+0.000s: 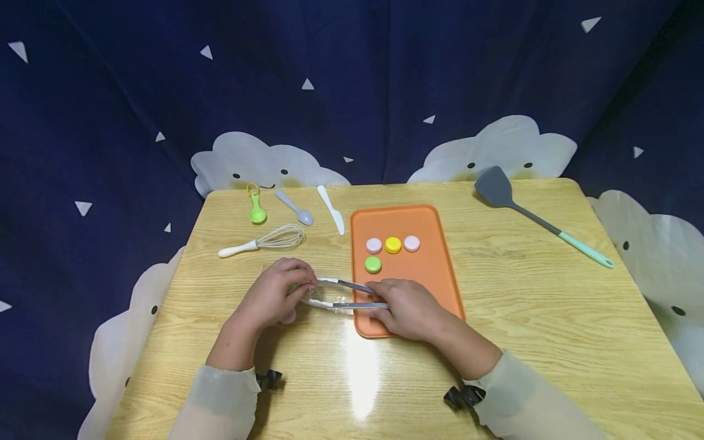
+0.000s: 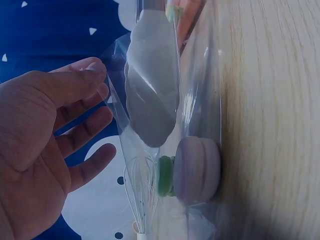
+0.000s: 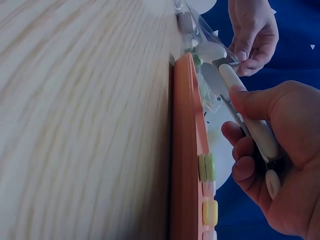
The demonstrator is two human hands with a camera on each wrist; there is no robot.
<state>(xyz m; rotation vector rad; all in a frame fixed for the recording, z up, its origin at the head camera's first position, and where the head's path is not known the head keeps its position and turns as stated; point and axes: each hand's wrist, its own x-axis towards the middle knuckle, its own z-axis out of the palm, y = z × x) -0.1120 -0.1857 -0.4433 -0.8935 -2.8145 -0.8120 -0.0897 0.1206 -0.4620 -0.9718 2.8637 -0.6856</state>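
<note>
My right grip (image 1: 407, 308) grasps scallop-tipped tongs (image 1: 360, 305); my left grip (image 1: 277, 290) pinches the edge of a thin, glossy, transparent bag (image 2: 200, 85). Inside, a smooth, round lilac macaron (image 2: 199, 170) lies beside a green one (image 2: 164, 176). Advisable: hold the mouth wide, tips clear of film.

- head, left of centre: left hand (image 1: 277, 293) hides most of 1 lilac macaron (image 1: 289, 317)
- left wrist, top edge: tongs (image 2: 152, 75) cut off
- right wrist, bottom edge: orange tray (image 3: 184, 150) cut off
</note>
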